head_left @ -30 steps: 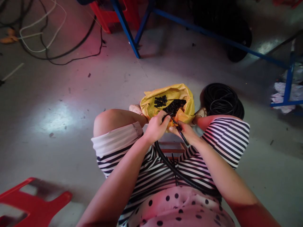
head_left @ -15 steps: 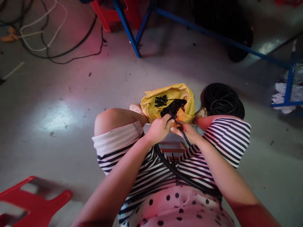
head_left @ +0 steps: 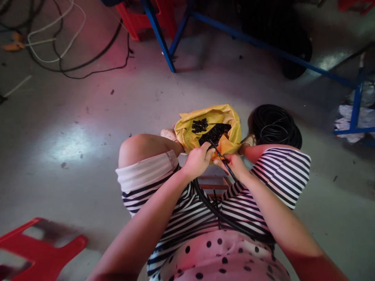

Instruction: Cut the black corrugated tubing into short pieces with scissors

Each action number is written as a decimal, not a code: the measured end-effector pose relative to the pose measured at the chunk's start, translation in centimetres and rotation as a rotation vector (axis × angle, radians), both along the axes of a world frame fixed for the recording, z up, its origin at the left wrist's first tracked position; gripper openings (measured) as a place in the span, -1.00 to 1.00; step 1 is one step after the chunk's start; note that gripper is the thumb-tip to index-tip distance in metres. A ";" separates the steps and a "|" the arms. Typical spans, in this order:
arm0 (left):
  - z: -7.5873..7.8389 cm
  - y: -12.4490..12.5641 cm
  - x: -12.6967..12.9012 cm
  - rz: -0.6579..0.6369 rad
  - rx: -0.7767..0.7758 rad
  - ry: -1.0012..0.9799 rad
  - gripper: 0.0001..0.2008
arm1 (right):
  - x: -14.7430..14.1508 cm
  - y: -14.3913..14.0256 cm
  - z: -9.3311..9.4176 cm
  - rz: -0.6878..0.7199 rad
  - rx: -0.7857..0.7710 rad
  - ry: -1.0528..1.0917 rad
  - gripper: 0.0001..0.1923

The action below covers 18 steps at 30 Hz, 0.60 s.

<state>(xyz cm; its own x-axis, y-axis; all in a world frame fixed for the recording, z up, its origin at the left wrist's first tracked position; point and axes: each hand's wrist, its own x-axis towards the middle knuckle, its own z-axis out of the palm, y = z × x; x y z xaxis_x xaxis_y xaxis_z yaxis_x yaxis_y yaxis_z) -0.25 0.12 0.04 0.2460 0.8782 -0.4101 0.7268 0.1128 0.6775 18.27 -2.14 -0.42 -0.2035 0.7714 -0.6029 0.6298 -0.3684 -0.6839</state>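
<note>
My left hand point(head_left: 197, 160) is closed round a black corrugated tube point(head_left: 205, 200), whose length curves down from the hand across my lap to the right. The tube's end at my fingers is mostly hidden. My right hand point(head_left: 234, 166) grips a dark, long-handled cutting tool point(head_left: 230, 171) that looks like scissors. Its thin tip points up and left, close to the left fingertips. Just beyond both hands, a yellow bag point(head_left: 190, 142) stands open between my feet. Many short black tube pieces point(head_left: 215, 133) lie inside it.
A coil of black tubing point(head_left: 275, 127) lies by my right foot. Beyond are a blue metal frame point(head_left: 234, 35) and a red stool point(head_left: 146, 17). Another red stool point(head_left: 38, 249) is at lower left. Loose cables point(head_left: 88, 66) spread over the floor at upper left.
My right hand and the cutting tool have shifted slightly to the right, and the tool's angle differs a little. My left hand stays almost in place on the tube.
</note>
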 end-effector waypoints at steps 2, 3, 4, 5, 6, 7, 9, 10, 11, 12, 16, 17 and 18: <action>-0.1 -0.2 0.3 0.005 -0.013 0.015 -0.86 | 0.1 -0.2 -0.1 -0.004 0.006 0.002 -0.37; -0.1 -0.3 0.4 0.008 -0.017 0.020 -0.86 | 0.2 -0.3 -0.1 -0.009 0.005 0.009 -0.37; -0.1 -0.4 0.5 0.007 -0.021 0.023 -0.86 | 0.2 -0.3 -0.1 -0.013 0.001 0.020 -0.39; -0.1 -0.5 0.7 0.001 -0.025 0.023 -0.86 | 0.2 -0.4 -0.1 -0.017 -0.008 0.038 -0.40; -0.1 -0.6 0.8 -0.009 -0.030 0.020 -0.85 | 0.3 -0.3 -0.1 -0.020 -0.021 0.062 -0.42; -0.1 -0.7 0.9 -0.025 -0.036 0.016 -0.85 | 0.3 -0.2 0.0 -0.022 -0.035 0.086 -0.45; 0.0 -0.8 1.1 -0.065 -0.052 0.012 -0.85 | 0.4 0.0 0.2 -0.014 -0.061 0.122 -0.48; 0.1 -0.8 1.2 -0.082 -0.058 0.014 -0.85 | 0.4 0.2 0.3 -0.007 -0.071 0.131 -0.47; 0.1 -0.8 1.2 -0.093 -0.061 0.019 -0.85 | 0.5 0.3 0.3 0.000 -0.079 0.133 -0.47; 0.1 -0.9 1.2 -0.102 -0.062 0.024 -0.85 | 0.5 0.4 0.3 0.007 -0.087 0.129 -0.45; -0.1 -0.8 1.2 -0.106 -0.057 0.042 -0.86 | 0.6 0.2 -0.1 0.024 -0.112 0.117 -0.42; -0.2 -0.8 1.2 -0.095 -0.059 0.039 -0.86 | 0.5 0.2 -0.3 0.023 -0.107 0.112 -0.42; -0.4 -0.8 1.2 -0.081 -0.062 0.031 -0.86 | 0.5 0.1 -0.5 0.021 -0.099 0.105 -0.42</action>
